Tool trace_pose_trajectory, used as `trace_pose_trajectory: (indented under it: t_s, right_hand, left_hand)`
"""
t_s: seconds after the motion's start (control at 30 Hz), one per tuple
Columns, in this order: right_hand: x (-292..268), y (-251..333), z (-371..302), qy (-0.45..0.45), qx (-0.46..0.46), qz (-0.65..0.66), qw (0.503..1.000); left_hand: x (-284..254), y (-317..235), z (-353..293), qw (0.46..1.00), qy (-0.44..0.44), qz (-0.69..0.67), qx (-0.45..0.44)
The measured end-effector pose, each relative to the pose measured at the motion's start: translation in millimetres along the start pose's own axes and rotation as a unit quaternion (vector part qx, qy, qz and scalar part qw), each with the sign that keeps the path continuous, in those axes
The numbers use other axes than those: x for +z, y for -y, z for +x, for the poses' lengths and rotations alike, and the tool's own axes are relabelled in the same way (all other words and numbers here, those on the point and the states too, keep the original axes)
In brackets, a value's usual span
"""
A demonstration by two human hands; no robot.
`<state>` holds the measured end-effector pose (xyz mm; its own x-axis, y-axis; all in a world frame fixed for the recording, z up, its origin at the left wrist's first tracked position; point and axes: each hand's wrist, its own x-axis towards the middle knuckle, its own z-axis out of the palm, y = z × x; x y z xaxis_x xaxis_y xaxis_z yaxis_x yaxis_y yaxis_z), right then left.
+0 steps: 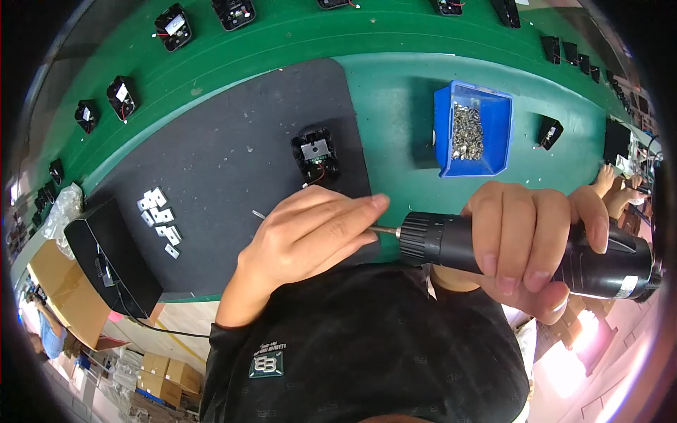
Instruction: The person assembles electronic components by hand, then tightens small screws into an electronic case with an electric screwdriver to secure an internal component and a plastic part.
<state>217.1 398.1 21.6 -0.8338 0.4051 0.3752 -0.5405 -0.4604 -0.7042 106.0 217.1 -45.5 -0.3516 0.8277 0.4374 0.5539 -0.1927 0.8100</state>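
Observation:
My right hand (525,236) is wrapped around a black electric screwdriver (451,240), held level with its nose pointing left. Its thin metal bit (385,230) runs into the closed fingers of my left hand (310,229). A slim pale tip (259,213) shows on the far side of that hand, in line with the bit; whether a screw sits on it I cannot tell. Just beyond my left hand, a black plastic housing (305,156) lies on the dark mat (240,127), its inside facing up with a metal plate and a red wire.
A blue bin (499,134) of small metal screws stands at the back right, near another black housing (549,132). White pieces (159,215) lie on the mat's left, beside a black box (113,257). More housings (171,27) sit on the green belt behind. A co-worker's hands (613,189) show far right.

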Motion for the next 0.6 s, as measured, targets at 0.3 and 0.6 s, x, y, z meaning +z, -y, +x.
trace_pose_trajectory:
  t_s: [0.3,0.6]
  right_hand:
    - [0,-4,-3,-0.020,-0.046,0.054,0.997]
    - [0,-18,-3,0.012,-0.078,0.120,0.990]
  left_hand:
    - [4,5,-16,0.995,-0.057,-0.066,-0.056]
    - [16,10,-21,0.988,-0.128,-0.077,0.043]
